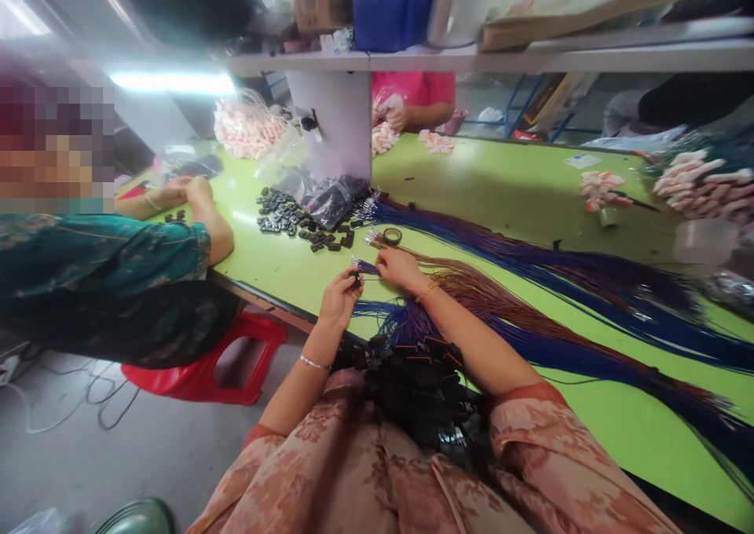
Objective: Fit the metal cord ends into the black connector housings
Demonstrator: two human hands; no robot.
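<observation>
While the left hand [338, 297] pinched a small black connector housing [356, 278], the right hand [399, 270] was curled beside brown wires [495, 301], its grip impossible to tell.

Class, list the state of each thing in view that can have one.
Left hand, closed on a small black piece
Brown wires, loosely bunched
Right hand, near the brown wires; grip unclear
Tape roll, lying flat
Light tube, lit
Red stool, occupied
</observation>
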